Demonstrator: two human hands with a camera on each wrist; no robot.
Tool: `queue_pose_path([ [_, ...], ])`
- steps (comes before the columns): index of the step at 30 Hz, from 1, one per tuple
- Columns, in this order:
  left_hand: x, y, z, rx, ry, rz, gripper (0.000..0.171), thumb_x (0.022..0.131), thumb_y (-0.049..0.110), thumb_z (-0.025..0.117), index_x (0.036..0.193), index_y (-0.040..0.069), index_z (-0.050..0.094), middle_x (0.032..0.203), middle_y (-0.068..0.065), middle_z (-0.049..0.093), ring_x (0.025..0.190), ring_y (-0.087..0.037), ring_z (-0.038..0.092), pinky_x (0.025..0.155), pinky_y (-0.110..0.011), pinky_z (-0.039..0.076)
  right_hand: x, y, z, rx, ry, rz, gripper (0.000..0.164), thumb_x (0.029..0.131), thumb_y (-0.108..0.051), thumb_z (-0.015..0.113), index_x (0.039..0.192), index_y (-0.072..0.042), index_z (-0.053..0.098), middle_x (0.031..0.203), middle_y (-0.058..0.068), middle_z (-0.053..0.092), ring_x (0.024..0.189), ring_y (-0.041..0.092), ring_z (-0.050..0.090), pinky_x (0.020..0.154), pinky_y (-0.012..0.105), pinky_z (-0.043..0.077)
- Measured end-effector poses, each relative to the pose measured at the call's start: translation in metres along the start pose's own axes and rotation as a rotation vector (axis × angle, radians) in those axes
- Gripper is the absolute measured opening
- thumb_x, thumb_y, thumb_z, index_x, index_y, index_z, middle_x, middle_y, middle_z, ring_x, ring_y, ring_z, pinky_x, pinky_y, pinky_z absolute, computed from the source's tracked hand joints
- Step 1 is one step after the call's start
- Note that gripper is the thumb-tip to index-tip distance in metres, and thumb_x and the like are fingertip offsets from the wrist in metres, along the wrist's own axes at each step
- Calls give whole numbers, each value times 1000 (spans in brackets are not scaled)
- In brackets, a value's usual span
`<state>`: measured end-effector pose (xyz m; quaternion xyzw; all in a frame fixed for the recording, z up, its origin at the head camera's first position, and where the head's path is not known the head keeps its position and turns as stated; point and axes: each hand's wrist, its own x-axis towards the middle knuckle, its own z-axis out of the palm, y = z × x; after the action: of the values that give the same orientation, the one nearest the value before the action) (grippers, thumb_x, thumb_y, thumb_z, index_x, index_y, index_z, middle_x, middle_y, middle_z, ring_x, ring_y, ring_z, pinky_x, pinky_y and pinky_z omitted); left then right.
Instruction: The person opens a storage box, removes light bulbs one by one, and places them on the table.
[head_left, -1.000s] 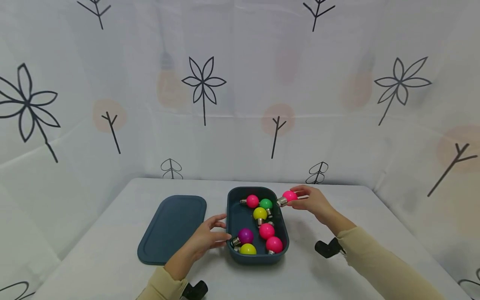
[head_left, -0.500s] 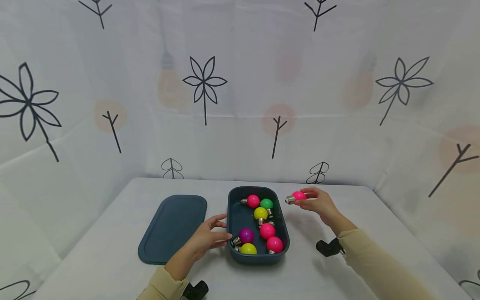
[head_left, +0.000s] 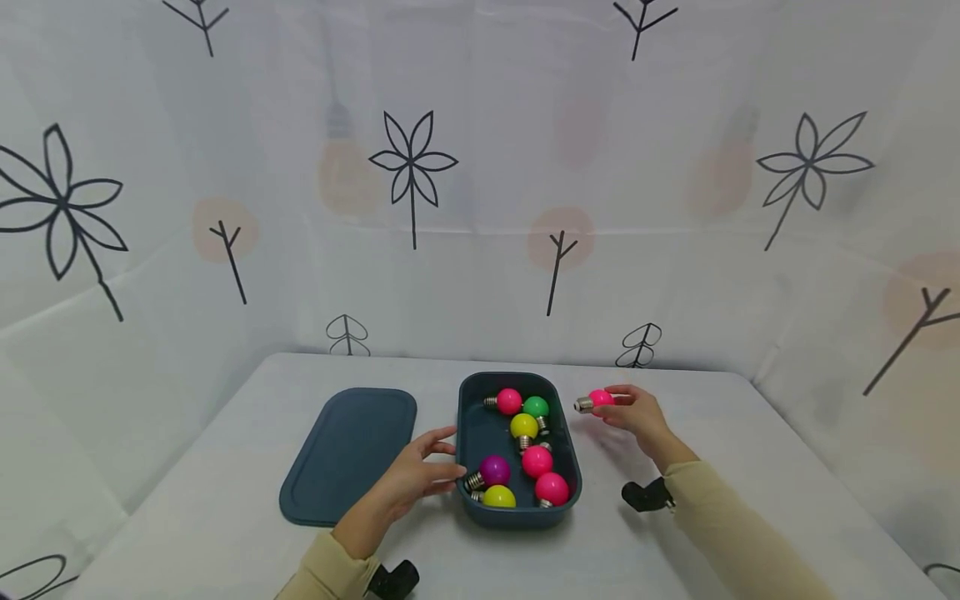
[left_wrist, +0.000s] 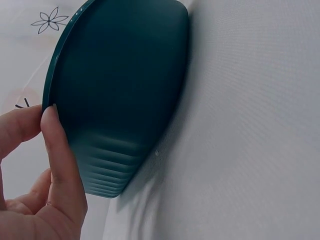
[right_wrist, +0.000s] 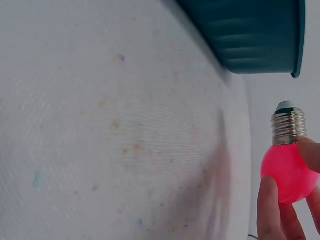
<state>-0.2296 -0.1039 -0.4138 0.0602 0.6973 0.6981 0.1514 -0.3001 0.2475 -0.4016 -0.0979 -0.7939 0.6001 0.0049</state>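
My right hand (head_left: pixel 639 417) holds a pink light bulb (head_left: pixel 602 399) by its round globe, right of a dark blue-green box (head_left: pixel 471 392). In the right wrist view the bulb's silver screw base (right_wrist: pixel 288 125) points up, clear of the fingers. My left hand (head_left: pixel 405 478) grips the box's left rim; the left wrist view has thumb and finger at the rim (left_wrist: pixel 48 90). Several bulbs lie in the box, among them a green bulb (head_left: pixel 536 407), a purple bulb (head_left: pixel 495 469), a yellow bulb (head_left: pixel 523 427) and a pink bulb (head_left: pixel 552 488).
A flat blue-green lid (head_left: pixel 348 454) lies on the white table (head_left: pixel 225 500) left of the box. Behind the table hangs a white cloth (head_left: pixel 480 283) printed with plants. Each wrist wears a black camera mount, such as the right one (head_left: pixel 647 496).
The right hand has carried the pink bulb from above the box's right rim away to the right, and then slightly lower. The left hand stays at the box.
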Motion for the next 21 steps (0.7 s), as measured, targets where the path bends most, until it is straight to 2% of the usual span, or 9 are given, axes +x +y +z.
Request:
queue_pose_path([
  [5, 1, 0, 0, -2, 5, -2, 71, 78, 3, 73, 140, 5, 38, 115, -16, 46, 79, -18, 59, 73, -33, 54, 5, 8, 4, -22, 7, 33, 54, 84, -5, 68, 129, 6, 42, 124, 27, 41, 90, 25, 58, 77, 31, 53],
  [12, 1, 0, 1, -5, 11, -5, 70, 79, 3, 73, 140, 6, 39, 114, -15, 46, 80, -18, 59, 73, -32, 54, 6, 14, 8, -59, 24, 36, 49, 83, -1, 66, 127, 6, 45, 122, 28, 43, 92, 27, 56, 73, 28, 53],
  [21, 1, -1, 1, -1, 14, 2, 70, 78, 3, 73, 140, 6, 40, 113, -14, 47, 79, -18, 59, 73, -32, 54, 7, 16, 11, -60, 21, 58, 51, 83, -1, 66, 128, 6, 43, 123, 28, 42, 101, 35, 53, 75, 29, 53],
])
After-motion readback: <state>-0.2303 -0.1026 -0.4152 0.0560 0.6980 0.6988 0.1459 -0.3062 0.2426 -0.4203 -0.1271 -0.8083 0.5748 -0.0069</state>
